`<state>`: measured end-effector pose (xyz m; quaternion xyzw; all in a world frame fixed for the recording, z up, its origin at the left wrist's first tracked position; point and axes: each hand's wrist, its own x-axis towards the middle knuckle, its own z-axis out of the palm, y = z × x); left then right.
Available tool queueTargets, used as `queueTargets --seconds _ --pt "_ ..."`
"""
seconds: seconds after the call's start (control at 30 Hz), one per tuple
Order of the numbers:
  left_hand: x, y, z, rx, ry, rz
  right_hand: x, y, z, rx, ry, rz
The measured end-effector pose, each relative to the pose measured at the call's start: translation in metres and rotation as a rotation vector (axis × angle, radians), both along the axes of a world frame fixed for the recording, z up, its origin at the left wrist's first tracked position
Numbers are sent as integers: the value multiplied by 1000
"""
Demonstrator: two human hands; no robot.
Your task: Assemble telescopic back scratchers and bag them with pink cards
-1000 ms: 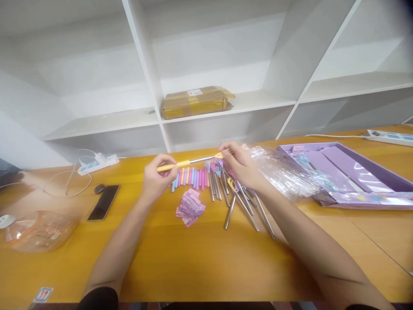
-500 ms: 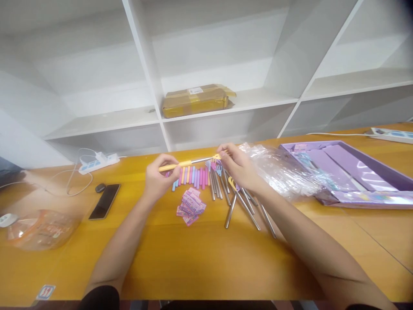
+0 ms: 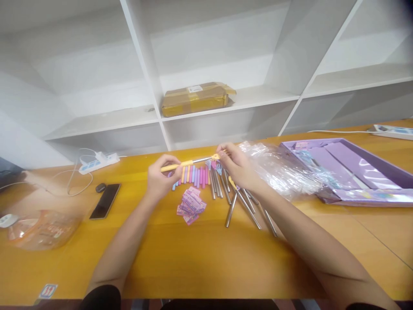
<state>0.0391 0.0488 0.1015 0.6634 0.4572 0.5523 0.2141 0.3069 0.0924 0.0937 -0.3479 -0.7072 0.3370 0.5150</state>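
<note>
My left hand [image 3: 164, 175] is closed around the yellow handle of a back scratcher [image 3: 200, 159], held level above the table. A short length of its metal rod shows between my hands. At the other end, the fingers of my right hand [image 3: 237, 164] pinch the yellow head, partly hiding it. Below lies a row of pink, purple, yellow and blue handle sleeves [image 3: 195, 176]. Beside them are several metal rods [image 3: 247, 206] with small hand-shaped heads in blue, pink and yellow. A loose pile of pink printed cards [image 3: 191, 206] rests nearer to me.
Crumpled clear plastic [image 3: 277, 170] and an open purple box [image 3: 355, 168] lie at the right. A phone [image 3: 105, 201], a power strip [image 3: 99, 163] and an orange-printed plastic bag [image 3: 41, 229] are at the left. A taped parcel [image 3: 195, 100] sits on the white shelf.
My left hand has shifted slightly to the right with the yellow handle. My right hand stays at the head, and the things on the table have not moved.
</note>
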Motion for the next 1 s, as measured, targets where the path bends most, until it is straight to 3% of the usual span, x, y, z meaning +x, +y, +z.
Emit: queueTargets --seconds 0.4,0.6,0.73,0.83,1.0 --pt "1 -2 2 24 15 -12 -2 2 -2 36 -35 -27" --pt "-19 6 18 -102 -69 -77 12 -8 18 63 -234 45" --pt "-29 7 28 -156 -105 -129 20 -8 22 165 -214 60" --pt "-31 2 33 -128 129 -71 19 -4 21 209 -175 11" --pt "-18 -13 35 -30 786 -81 10 -5 20 120 -181 9"
